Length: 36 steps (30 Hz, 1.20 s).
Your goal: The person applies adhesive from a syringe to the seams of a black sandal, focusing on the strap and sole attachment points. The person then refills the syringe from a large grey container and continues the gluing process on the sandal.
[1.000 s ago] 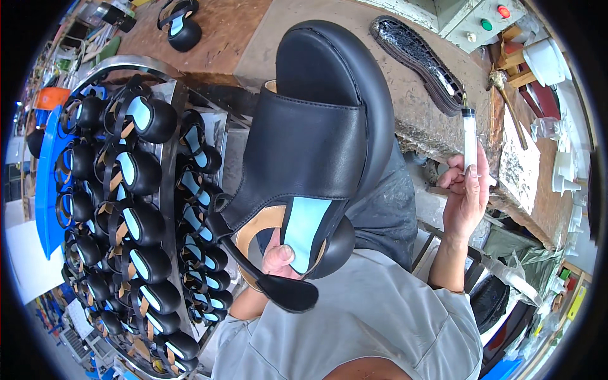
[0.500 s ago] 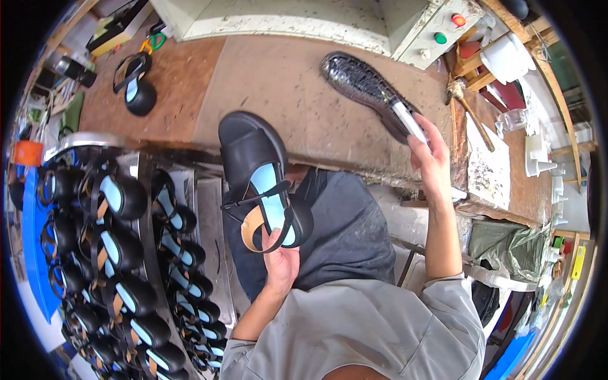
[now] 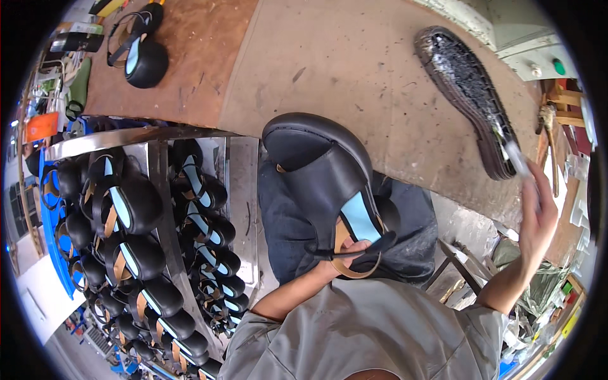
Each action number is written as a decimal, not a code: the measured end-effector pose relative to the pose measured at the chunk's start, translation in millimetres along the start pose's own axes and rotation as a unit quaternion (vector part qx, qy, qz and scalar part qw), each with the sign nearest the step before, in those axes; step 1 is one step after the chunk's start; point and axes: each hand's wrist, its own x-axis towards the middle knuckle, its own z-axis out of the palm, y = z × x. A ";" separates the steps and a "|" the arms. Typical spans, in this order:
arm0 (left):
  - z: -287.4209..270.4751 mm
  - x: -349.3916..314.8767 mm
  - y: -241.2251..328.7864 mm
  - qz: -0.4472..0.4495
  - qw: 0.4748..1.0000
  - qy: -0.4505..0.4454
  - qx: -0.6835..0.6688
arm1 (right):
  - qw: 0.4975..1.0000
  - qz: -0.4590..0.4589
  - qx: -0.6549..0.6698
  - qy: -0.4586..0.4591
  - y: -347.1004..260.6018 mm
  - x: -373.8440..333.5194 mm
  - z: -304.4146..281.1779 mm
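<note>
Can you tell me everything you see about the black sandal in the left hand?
The sandal is black and looks leathery, with a thick sole, an open toe and a wide front band. A light blue patch lies inside near the rounded heel, and the back strap shows tan on one side. It is over the lap near the bench, toe pointing forward and a little left. The left hand holds its heel end.

Blurred translucent tube (image 3: 517,158) in right grip (image 3: 538,206), left grip (image 3: 351,247) partly hidden by sandal (image 3: 326,174), cabinet (image 3: 535,54) cut off above
</note>
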 end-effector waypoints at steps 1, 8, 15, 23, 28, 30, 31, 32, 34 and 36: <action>1.4 2.9 3.8 -0.028 1.000 0.004 -0.009 | 0.990 0.084 0.108 0.020 8.2 -14.2 -3.2; -3.8 15.4 23.6 -0.167 0.979 -0.033 0.108 | 0.866 0.067 0.488 -0.085 -20.1 -31.0 100.5; -4.7 11.7 21.4 -0.183 0.983 -0.026 -0.018 | 0.882 -0.009 0.449 -0.141 -58.2 -1.3 115.3; -5.5 10.7 22.6 -0.187 0.982 -0.032 -0.024 | 0.880 -0.088 0.437 -0.162 -63.2 12.0 118.6; -6.9 10.9 23.1 -0.194 0.980 -0.037 -0.026 | 0.892 -0.143 0.397 -0.161 -62.3 28.2 110.8; -7.9 10.2 23.1 -0.200 0.979 -0.040 -0.027 | 0.902 -0.148 0.377 -0.151 -66.5 30.0 106.2; -8.5 10.2 23.2 -0.202 0.978 -0.041 -0.026 | 0.906 -0.156 0.365 -0.146 -66.8 29.8 104.3; -9.1 10.0 23.8 -0.205 0.978 -0.041 -0.026 | 0.910 -0.163 0.355 -0.138 -67.6 28.7 103.5; -9.2 9.0 24.9 -0.207 0.977 -0.042 -0.027 | 0.918 -0.176 0.335 -0.118 -70.4 26.2 102.2; -10.5 9.2 25.7 -0.210 0.976 -0.043 -0.027 | 0.928 -0.181 0.311 -0.102 -71.4 22.0 100.3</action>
